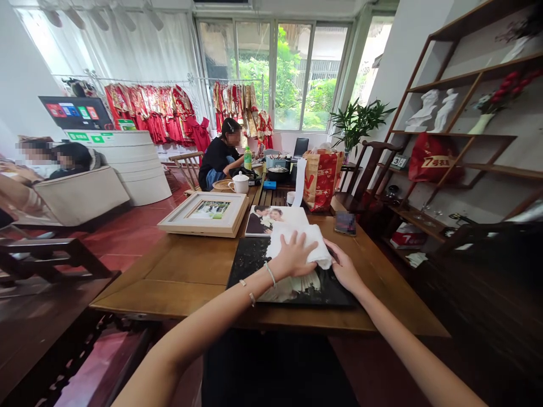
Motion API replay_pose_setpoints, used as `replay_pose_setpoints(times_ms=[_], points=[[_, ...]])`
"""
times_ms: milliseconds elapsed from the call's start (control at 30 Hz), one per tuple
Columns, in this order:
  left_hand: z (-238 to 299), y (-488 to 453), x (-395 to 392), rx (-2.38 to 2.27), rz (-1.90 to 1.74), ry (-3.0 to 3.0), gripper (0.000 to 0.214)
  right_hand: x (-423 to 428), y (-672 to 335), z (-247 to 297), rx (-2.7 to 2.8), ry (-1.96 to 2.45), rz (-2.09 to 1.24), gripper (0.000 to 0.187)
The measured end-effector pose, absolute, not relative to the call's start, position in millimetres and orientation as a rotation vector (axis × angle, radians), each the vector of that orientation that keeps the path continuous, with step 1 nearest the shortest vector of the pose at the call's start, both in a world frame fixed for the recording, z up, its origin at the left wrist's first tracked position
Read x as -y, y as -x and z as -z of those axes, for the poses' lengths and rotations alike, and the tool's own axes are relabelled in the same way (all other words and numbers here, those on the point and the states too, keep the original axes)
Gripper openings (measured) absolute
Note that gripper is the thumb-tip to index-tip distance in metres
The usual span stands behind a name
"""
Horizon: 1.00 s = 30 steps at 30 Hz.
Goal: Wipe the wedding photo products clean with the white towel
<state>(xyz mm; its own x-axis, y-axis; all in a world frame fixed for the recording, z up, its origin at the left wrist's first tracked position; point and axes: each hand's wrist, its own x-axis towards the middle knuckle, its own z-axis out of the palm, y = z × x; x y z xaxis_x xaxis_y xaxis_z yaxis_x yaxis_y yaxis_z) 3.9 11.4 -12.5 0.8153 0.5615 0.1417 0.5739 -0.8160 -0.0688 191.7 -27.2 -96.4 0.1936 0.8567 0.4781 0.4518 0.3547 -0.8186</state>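
Dark photo panel [297, 289] lies flat on the wooden table [182, 271]. Beyond it, leftward, sits 1 framed picture [212, 210]. Left hand [294, 255] spreads open atop a white cloth [319, 232] on the panel; right hand [344, 270] meets its right edge, grip unclear; 1 phone [345, 223] lies behind.

Cloth [314, 235] on photo panel [305, 291]
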Motion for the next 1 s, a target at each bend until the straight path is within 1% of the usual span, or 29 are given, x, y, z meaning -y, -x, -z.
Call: replay_pose_setpoints(times_ms=[167, 433, 533, 633, 800, 900, 1000], points=[[18, -2, -1, 0.909, 0.246, 2.880, 0.060, 28, -191, 93, 1.461, 1.289, -0.402, 0.046], [24, 32, 66, 0.822, 0.275, 2.955, 0.072, 24, -190, 84, 1.474, 1.381, -0.386, 0.035], [26, 40, 76, 0.789, 0.278, 2.968, 0.074, 23, -190, 83, 1.489, 1.378, -0.388, 0.033], [25, 36, 65, 0.816, 0.296, 2.943, 0.070, 25, -189, 81, 1.497, 1.385, -0.377, 0.033], [20, 12, 23, 0.990, 0.309, 2.857, 0.061, 31, -187, 81, 1.501, 1.381, -0.356, 0.033], [21, -2, 3, 1.073, 0.311, 2.811, 0.060, 32, -188, 85, 1.497, 1.355, -0.359, 0.034], [26, -9, -2, 1.101, 0.334, 2.767, 0.063, 31, -189, 87, 1.479, 1.346, -0.363, 0.034]])
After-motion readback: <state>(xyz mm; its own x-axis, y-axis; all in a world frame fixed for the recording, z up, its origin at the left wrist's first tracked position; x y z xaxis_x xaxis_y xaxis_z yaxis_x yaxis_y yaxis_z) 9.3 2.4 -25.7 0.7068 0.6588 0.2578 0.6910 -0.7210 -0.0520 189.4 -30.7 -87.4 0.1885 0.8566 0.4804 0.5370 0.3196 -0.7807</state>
